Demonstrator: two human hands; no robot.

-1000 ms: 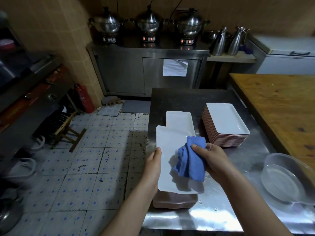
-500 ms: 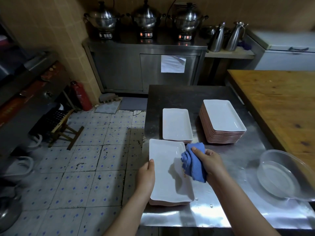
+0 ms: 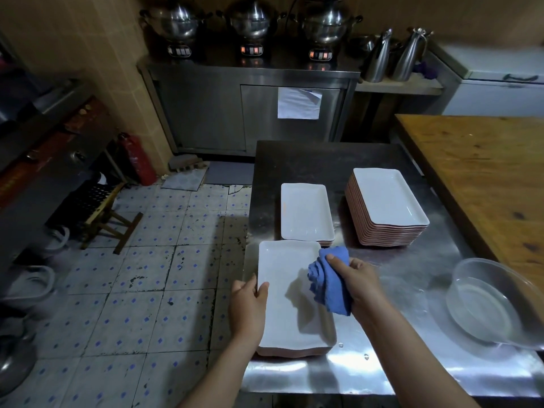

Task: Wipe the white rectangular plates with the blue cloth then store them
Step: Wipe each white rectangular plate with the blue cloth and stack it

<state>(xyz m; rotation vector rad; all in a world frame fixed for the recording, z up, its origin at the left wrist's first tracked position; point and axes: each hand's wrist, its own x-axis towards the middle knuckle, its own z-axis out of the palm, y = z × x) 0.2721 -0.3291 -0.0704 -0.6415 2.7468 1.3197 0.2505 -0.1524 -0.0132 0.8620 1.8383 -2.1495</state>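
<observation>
A white rectangular plate lies on top of a low stack at the near left of the steel table. My left hand holds this plate's left rim, thumb over the edge. My right hand grips the bunched blue cloth over the plate's right side. Behind it sits a short stack of white plates. A taller stack of white plates stands at the back right.
A clear plastic basin sits at the table's right. A wooden counter runs along the right. Steel cabinet with pots and jugs stands behind. A wooden stool and red extinguisher are on the tiled floor.
The plate that I held tilted up has come down flat onto the near stack. The cloth in my right hand has shifted to the plate's right side.
</observation>
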